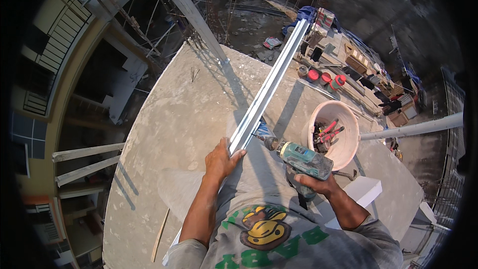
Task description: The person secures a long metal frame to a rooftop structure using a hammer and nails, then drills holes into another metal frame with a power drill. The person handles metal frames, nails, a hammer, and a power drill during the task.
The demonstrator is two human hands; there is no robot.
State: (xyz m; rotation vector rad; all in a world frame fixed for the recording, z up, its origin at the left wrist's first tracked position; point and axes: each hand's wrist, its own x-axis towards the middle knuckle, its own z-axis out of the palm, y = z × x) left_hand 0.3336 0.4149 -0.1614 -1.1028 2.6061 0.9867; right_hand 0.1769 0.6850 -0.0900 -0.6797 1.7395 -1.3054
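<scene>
Metal channel (269, 85), bright silver and thin-walled, with straight folded edges and long lengthwise grooves, its upper faces catching the sun. It is held in front of the person, above the floor. Its long axis runs away from the body on a slant, the far end pointing up and to the right, toward a heap of blue and striped material; the near part passes under the left hand.

Below spreads a pale grey concrete slab (174, 109), rough, patchy and crossed by hard shadows. The site is open-air: a yellowish building (65, 82) with barred railings stands to the left, and a pale post (191, 17) rises at the slab's far edge.

Right of the channel sits a pinkish-white bucket (348, 144). Just beside it is a teal drill (303, 159), its bit toward the channel's side; whether they touch I cannot tell. The right hand (318, 183) is closed around the drill's grip. The left hand (220, 162) is clamped on the channel, thumb over the top. In the bucket lie red-handled pliers (328, 134).
</scene>
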